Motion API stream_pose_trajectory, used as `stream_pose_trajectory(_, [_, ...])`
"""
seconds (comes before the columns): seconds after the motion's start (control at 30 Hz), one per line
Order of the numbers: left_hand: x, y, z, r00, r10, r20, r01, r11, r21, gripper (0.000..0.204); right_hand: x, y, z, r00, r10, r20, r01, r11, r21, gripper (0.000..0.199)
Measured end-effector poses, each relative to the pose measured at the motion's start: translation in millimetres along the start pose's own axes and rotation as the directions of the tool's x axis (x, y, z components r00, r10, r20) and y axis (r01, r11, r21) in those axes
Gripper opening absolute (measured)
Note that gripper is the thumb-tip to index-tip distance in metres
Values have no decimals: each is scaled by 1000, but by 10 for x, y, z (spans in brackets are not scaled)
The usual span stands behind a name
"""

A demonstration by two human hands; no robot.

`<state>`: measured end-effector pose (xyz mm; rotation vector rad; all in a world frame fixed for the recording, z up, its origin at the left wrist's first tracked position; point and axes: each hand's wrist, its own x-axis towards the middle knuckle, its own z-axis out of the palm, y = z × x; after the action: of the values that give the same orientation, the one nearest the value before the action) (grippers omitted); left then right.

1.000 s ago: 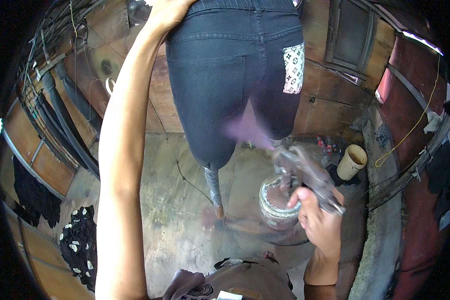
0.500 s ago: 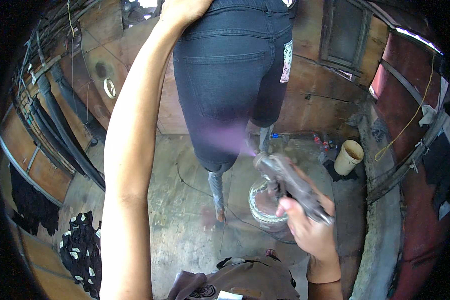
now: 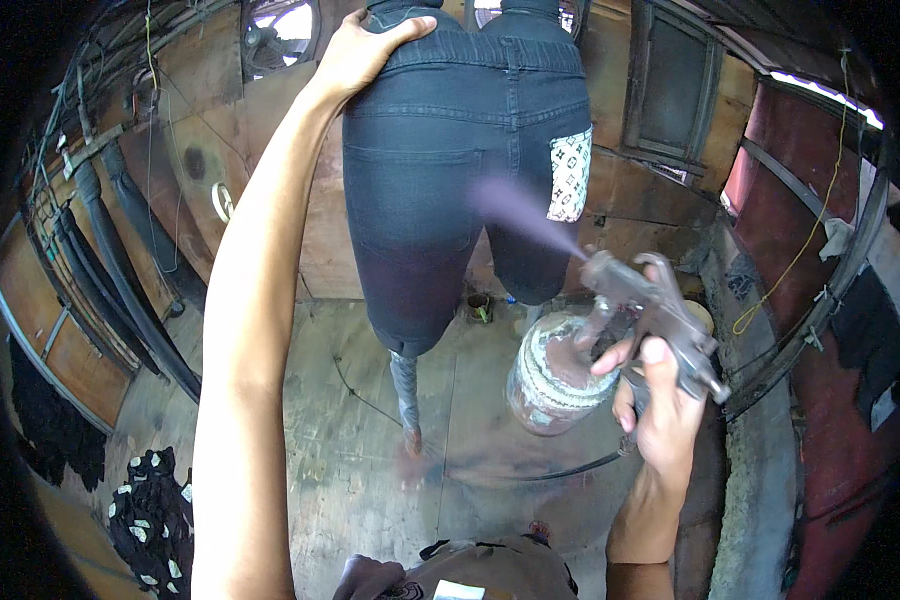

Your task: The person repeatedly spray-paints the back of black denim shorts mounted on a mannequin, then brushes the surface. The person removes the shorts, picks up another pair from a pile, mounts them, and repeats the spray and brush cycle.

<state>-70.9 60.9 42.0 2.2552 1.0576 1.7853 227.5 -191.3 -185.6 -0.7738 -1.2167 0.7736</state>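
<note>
We see our left hand point(image 3: 362, 48) raised high, its fingers point(image 3: 407, 27) curled over the waistband of the dark jeans point(image 3: 450, 150), which hang stretched on a form above the wooden floor point(image 3: 370, 450). Our right hand point(image 3: 658, 405) has its fingers point(image 3: 618, 354) clamped on the grip of a metal spray gun point(image 3: 650, 310), the thumb laid on top. The gun points up and left toward the seat of the jeans, and a thin purple mist point(image 3: 525, 215) runs from its nozzle to the fabric. A round cup point(image 3: 555, 370) hangs under the gun. A patterned white patch point(image 3: 570, 175) sits on the right back pocket. A black hose point(image 3: 560, 468) trails across the floor below.
</note>
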Motion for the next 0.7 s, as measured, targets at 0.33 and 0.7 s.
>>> stream_pose_trajectory(0.33, [43, -135, 77, 977, -159, -140, 160, 987, -5, 109, -699, 1014, -366, 847, 527, -71, -506, 756, -416, 43])
stream_pose_trajectory(0.7, [262, 1477, 1839, 301, 953, -42, -824, 282, 492, 53, -841, 1414, -2031, 795, 387, -468, -571, 737, -361, 32])
